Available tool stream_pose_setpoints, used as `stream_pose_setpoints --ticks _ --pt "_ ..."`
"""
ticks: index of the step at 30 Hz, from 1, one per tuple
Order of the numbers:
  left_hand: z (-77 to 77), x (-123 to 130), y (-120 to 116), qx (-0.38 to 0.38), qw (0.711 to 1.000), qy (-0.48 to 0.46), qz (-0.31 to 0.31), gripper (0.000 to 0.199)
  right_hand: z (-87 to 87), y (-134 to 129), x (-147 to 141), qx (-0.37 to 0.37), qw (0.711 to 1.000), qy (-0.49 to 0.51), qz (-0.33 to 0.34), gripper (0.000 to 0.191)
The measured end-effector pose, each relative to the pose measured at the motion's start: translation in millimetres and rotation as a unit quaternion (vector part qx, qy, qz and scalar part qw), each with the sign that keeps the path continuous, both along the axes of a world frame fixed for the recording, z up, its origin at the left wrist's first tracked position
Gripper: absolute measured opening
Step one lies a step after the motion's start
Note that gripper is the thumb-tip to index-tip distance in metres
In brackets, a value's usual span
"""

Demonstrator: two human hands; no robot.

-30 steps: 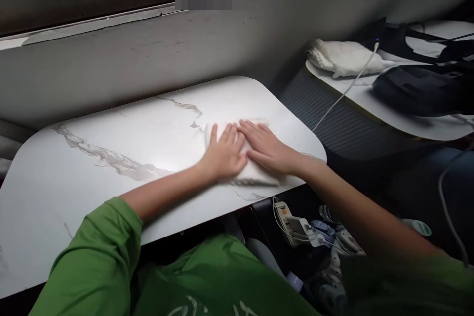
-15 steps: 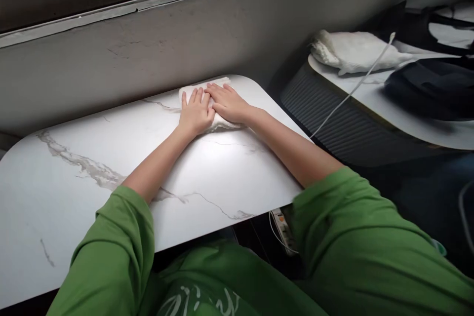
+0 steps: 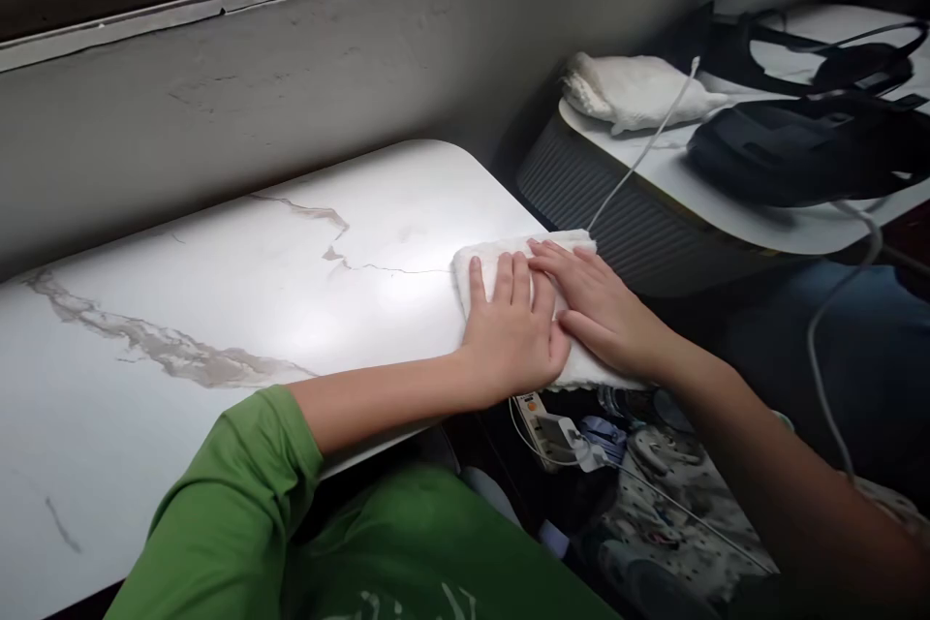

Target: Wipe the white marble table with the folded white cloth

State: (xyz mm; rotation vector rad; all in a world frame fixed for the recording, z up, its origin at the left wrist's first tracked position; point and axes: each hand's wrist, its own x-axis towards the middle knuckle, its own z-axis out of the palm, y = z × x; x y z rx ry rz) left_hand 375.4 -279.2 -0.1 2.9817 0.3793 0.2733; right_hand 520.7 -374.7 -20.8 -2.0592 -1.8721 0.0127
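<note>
A folded white cloth lies at the right edge of the white marbled tabletop, and part of it sticks out past the edge. My left hand presses flat on it with fingers stretched out and spread. Beside it, my right hand also rests flat on the cloth, fingers extended, its thumb close to the left hand. Neither hand has its fingers wrapped round the cloth. Both palms hide its middle.
A grey wall runs behind the table. At right, a second table bears a white fish-shaped item and a black bag. A white cable hangs over its edge. Below are a power strip and a spotted fabric.
Both hands have slid the cloth from the table's far end toward me and to the right, onto the edge. The view has shifted slightly right.
</note>
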Motion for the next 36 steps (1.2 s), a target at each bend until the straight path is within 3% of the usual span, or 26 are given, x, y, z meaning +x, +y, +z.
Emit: stream_pose_setpoints --ticks 5,10,14,16,19,23,26,31,36 --pt "-0.4 26 50 -0.016 0.999 0.012 0.024 0.058 2.4 64 24 -0.011 1.0 0.003 -0.018 0.065" --pt "-1.3 66 132 -0.019 0.995 0.006 0.096 0.056 4.5 165 59 0.003 1.0 0.001 -0.013 0.056" --pt "-2.8 85 192 -0.016 0.99 -0.006 0.142 0.055 8.6 237 71 0.016 1.0 0.003 -0.017 0.049" --pt "-3.5 89 211 -0.013 0.988 -0.013 0.155 0.054 10.5 260 72 0.015 1.0 0.001 -0.023 0.046" --pt "-4.6 90 224 -0.008 0.986 -0.014 0.167 0.053 11.1 274 72 0.012 0.999 -0.003 -0.03 0.044" --pt "-4.5 86 212 -0.001 0.984 0.005 0.178 0.055 7.6 263 70 0.03 0.999 0.002 -0.016 0.047" --pt "-4.2 75 186 -0.006 0.985 0.024 0.171 0.057 1.7 233 68 0.035 0.999 0.023 0.01 0.05" --pt "-2.6 42 115 -0.003 0.996 0.02 0.091 0.057 -6.0 136 47 0.014 1.0 0.012 0.019 0.057" --pt "2.1 -12 46 0.005 1.0 0.017 0.013 0.057 0.6 40 -15 0.03 1.0 -0.004 -0.001 0.059"
